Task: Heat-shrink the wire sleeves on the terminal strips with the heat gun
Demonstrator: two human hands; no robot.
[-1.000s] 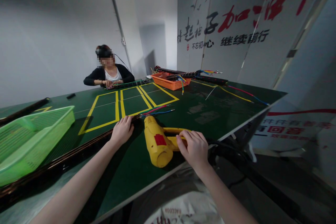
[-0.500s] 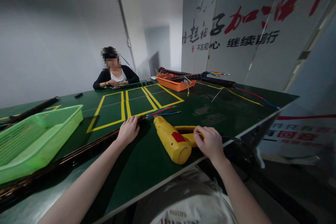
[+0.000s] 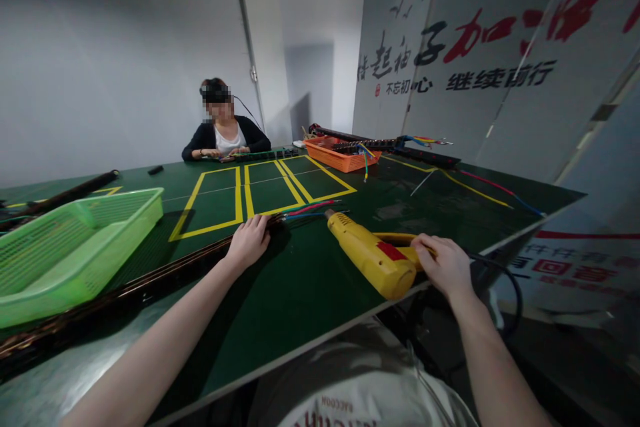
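My right hand [image 3: 443, 261] is closed around the handle of a yellow heat gun [image 3: 373, 255], close to the table's front edge. The gun lies on its side with its metal nozzle pointing away, beside the bare wire ends. My left hand [image 3: 249, 240] is wrapped over the far end of a long dark cable bundle [image 3: 170, 273] that runs back along the table to the lower left. Green, red and blue wires [image 3: 310, 209] with metal tips stick out beyond my left fingers.
On the left stands a green basket [image 3: 107, 240]. An orange basket [image 3: 345, 159] holding dark cable bundles stands farther back, loose wires [image 3: 480, 190] trailing right. Yellow tape [image 3: 239, 197] marks rectangles on the green table [image 3: 300, 293]. Across it sits another person [image 3: 227, 133], hands on a cable.
My right hand has moved the heat gun to the right, away from the wire ends. My left hand stays on the cable bundle. The view has shifted slightly.
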